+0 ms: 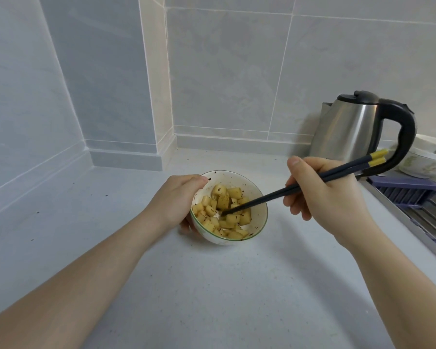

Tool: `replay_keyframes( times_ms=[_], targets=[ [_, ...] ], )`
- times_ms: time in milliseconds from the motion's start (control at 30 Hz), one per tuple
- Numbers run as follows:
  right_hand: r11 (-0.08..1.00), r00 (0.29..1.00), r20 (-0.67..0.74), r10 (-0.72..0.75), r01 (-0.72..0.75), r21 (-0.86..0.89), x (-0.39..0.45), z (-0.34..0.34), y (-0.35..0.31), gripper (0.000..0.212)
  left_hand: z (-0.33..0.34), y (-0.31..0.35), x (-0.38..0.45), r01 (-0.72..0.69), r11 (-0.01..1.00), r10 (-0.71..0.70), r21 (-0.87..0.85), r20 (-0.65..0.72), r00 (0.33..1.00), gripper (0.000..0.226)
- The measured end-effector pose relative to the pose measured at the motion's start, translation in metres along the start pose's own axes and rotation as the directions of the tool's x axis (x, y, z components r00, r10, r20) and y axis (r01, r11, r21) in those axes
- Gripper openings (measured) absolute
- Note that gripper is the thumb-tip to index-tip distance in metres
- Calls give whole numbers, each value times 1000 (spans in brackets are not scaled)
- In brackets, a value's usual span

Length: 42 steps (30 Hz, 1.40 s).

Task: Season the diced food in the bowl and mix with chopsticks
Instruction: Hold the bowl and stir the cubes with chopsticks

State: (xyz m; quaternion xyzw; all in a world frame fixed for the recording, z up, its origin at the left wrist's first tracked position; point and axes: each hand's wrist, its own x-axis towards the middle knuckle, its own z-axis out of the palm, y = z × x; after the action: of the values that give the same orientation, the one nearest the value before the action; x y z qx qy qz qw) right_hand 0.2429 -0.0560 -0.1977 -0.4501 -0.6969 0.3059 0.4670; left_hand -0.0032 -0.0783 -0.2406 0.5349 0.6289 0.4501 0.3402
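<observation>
Two dark chopsticks with yellow ends [312, 181] gripped by right hand [322, 195], tips in yellow speckled diced food [223, 212], left hand [178, 201] cupping white round green-rimmed ceramic bowl [261, 210] at nine o'clock, steel kettle [350, 127] at two o'clock.

Left hand [176, 200] gripping bowl [258, 224] on bench [224, 285]; right hand [322, 195] holding chopsticks [337, 172], tips among speckled diced food [224, 212].

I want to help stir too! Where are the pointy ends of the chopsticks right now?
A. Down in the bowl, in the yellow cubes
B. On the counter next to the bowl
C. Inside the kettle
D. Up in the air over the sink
A. The right hand holds the chopsticks, and their dark tips reach down among the diced food in the bowl.
</observation>
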Motion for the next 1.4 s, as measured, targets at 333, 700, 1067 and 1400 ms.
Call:
replay_keyframes(
  times_ms=[333, 700, 1067, 1400],
  targets=[
    [967, 981, 0, -196, 194, 164, -10, 4, -6, 41, 0, 2, -2, 20, 1000, -20, 8, 15, 1000, 44],
    [954, 943, 144, -299, 297, 37, -17, 21, -1, 47, 1, 1, -1, 20, 1000, -20, 2, 2, 1000, 43],
    [972, 968, -92, -234, 233, -17, -6, -5, -3, 51, 1, 1, -1, 25, 999, -24, -20, 18, 1000, 42],
    [956, 958, -9, -287, 287, 63, -14, 21, 4, 48, 0, 0, 0, 13, 1000, -13, -8, 11, 1000, 44]
  ],
)
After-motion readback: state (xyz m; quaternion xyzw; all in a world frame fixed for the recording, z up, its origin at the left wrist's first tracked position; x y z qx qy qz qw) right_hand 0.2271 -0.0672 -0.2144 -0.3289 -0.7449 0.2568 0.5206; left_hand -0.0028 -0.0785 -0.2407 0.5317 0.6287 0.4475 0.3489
